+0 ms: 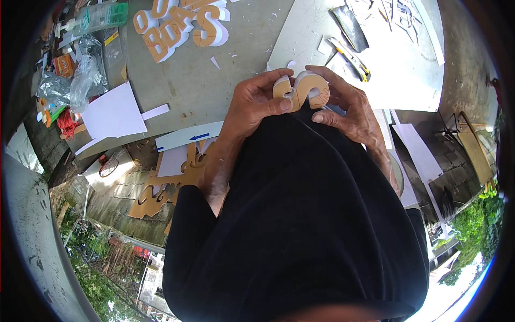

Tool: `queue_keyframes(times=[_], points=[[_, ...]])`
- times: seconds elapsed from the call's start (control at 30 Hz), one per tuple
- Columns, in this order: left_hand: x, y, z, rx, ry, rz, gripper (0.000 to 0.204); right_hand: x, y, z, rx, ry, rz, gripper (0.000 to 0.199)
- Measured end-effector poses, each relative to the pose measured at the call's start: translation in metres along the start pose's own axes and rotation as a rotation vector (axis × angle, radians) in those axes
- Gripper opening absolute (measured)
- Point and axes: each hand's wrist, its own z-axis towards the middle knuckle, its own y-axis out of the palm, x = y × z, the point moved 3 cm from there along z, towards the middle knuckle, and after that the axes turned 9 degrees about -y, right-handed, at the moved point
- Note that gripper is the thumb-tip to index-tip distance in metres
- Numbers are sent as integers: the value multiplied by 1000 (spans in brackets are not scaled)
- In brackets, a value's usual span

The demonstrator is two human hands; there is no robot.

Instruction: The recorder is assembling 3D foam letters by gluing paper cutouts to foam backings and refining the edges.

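Observation:
Between both hands, close to my body at the table's near edge, is a thick letter S [306,88], turned on its side. Its face is tan with reddish pen marks, and its side walls are white. My left hand [263,99] pinches one end, thumb on the tan face. Around the other end curve the fingers of my right hand [346,104], its thumb near the lower edge. Beyond my right hand a yellow and black utility knife [350,59] lies on a white sheet [397,75]. The fingertips behind the letter are partly hidden.
Several finished-looking tan and white letters [206,32] stand at the table's far side. On the left lie white paper [114,111], clear plastic bags [88,75] and a green-ended bottle [110,17]. Cut tan board offcuts [155,196] lie below the table edge. Small white scraps [215,63] dot the tabletop.

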Motion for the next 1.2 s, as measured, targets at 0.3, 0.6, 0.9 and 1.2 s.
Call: queue_keyframes(times=[0.3,0.6,0.9,1.2], points=[[49,6,33,-58,251,167,83,-25,-18,39,213,-153,82,63],[75,30,29,-82,415,45,86,-31,-37,71,290,-168,395,55],[70,29,33,-20,427,28,72,-35,-34,71,293,-199,360,57],[54,9,45,46,444,76,65,-52,-32,61,10,-446,-322,76]])
